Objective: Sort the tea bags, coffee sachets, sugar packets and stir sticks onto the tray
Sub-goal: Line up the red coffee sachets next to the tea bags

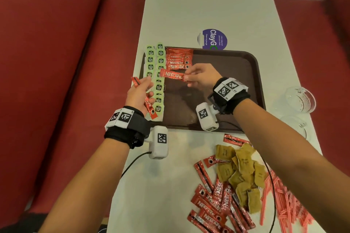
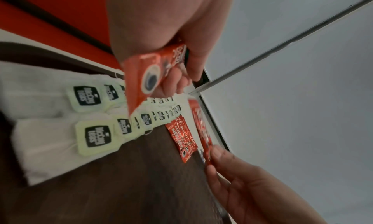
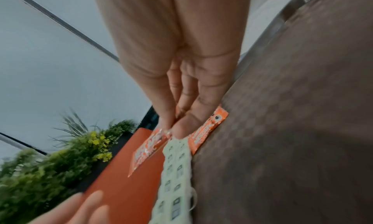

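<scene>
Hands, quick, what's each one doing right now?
Left hand: holding a coffee sachet.
Right hand: pinching another coffee sachet over the tray.

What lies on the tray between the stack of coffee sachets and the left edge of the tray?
In the head view, two columns of green-tagged tea bags lie between the coffee sachets and the tray's left edge.
</scene>
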Demonstrator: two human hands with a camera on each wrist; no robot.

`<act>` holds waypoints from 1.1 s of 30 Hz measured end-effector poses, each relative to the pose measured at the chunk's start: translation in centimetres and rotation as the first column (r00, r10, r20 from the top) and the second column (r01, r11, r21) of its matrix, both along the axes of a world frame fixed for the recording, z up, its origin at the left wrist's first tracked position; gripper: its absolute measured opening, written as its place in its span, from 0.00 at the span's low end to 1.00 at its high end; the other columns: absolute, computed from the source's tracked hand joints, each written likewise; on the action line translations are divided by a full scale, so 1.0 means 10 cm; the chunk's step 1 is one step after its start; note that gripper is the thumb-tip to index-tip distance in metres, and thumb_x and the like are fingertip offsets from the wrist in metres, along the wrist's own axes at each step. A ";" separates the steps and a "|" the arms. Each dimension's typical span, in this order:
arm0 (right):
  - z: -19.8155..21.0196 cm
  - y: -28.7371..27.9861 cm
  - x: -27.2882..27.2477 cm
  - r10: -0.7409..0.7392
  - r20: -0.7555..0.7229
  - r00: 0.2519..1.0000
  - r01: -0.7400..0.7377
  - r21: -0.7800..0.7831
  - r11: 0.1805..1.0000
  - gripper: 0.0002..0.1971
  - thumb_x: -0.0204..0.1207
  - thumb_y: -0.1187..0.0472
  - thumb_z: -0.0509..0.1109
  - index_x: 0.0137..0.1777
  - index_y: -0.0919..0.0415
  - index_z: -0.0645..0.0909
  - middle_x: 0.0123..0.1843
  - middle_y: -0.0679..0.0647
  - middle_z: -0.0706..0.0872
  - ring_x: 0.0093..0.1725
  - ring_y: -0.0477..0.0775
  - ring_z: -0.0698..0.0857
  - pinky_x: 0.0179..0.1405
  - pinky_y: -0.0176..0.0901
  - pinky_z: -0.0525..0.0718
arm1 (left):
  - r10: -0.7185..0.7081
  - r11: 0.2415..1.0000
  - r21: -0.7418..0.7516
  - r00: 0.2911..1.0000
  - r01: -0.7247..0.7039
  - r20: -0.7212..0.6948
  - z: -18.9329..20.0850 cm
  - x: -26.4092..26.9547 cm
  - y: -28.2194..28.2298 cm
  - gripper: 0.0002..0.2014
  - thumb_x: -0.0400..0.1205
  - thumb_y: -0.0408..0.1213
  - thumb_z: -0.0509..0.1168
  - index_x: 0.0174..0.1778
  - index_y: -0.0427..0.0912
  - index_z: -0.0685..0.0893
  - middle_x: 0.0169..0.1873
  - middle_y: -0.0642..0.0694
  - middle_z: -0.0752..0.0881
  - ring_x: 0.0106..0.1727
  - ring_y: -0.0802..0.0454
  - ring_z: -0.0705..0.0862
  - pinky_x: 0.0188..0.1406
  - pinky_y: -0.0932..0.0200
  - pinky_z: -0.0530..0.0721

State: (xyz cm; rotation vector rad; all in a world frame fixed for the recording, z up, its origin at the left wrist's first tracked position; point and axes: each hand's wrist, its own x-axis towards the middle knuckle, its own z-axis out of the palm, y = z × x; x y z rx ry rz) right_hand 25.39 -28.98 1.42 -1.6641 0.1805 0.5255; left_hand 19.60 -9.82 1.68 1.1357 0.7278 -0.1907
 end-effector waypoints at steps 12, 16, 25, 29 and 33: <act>-0.32 -0.07 0.57 -0.085 0.066 0.994 0.106 -0.451 0.886 0.08 0.70 0.67 0.76 0.47 0.59 0.83 0.49 0.56 0.86 0.46 0.53 0.87 0.46 0.45 0.88 | -0.011 1.000 -0.030 0.999 0.010 -0.033 0.00 -0.26 0.10 0.02 0.82 0.36 0.65 0.44 0.44 0.78 0.32 0.49 0.77 0.25 0.58 0.70 0.16 0.68 0.67; -0.39 0.07 0.59 -0.118 0.077 0.990 0.140 -0.456 0.879 0.11 0.70 0.66 0.77 0.51 0.61 0.82 0.50 0.55 0.84 0.45 0.53 0.86 0.45 0.45 0.89 | -0.044 0.997 -0.072 0.998 0.041 -0.051 -0.03 -0.31 0.17 0.02 0.81 0.37 0.65 0.44 0.44 0.78 0.32 0.49 0.77 0.26 0.58 0.70 0.18 0.68 0.67; -0.55 0.18 0.63 -0.124 0.143 0.982 0.182 -0.546 0.817 0.12 0.67 0.62 0.78 0.48 0.58 0.79 0.44 0.50 0.81 0.46 0.51 0.83 0.54 0.51 0.86 | -0.075 0.993 -0.093 0.995 0.069 -0.062 -0.12 -0.22 0.37 0.02 0.81 0.36 0.65 0.43 0.44 0.79 0.32 0.49 0.78 0.25 0.58 0.71 0.17 0.68 0.68; -0.59 0.16 0.64 -0.118 0.171 0.978 0.195 -0.561 0.805 0.14 0.68 0.61 0.78 0.46 0.57 0.75 0.37 0.44 0.76 0.45 0.50 0.81 0.49 0.47 0.86 | -0.093 0.991 -0.106 0.994 0.087 -0.054 -0.13 -0.15 0.40 0.02 0.81 0.36 0.65 0.44 0.44 0.79 0.32 0.49 0.77 0.26 0.58 0.71 0.17 0.69 0.68; -0.59 0.16 0.63 -0.125 0.196 0.973 0.214 -0.540 0.814 0.15 0.68 0.62 0.78 0.45 0.57 0.73 0.36 0.44 0.76 0.43 0.49 0.81 0.38 0.39 0.82 | -0.099 0.987 -0.133 0.994 0.092 -0.048 -0.12 -0.09 0.39 0.04 0.81 0.40 0.66 0.44 0.44 0.78 0.31 0.49 0.78 0.25 0.58 0.71 0.17 0.68 0.69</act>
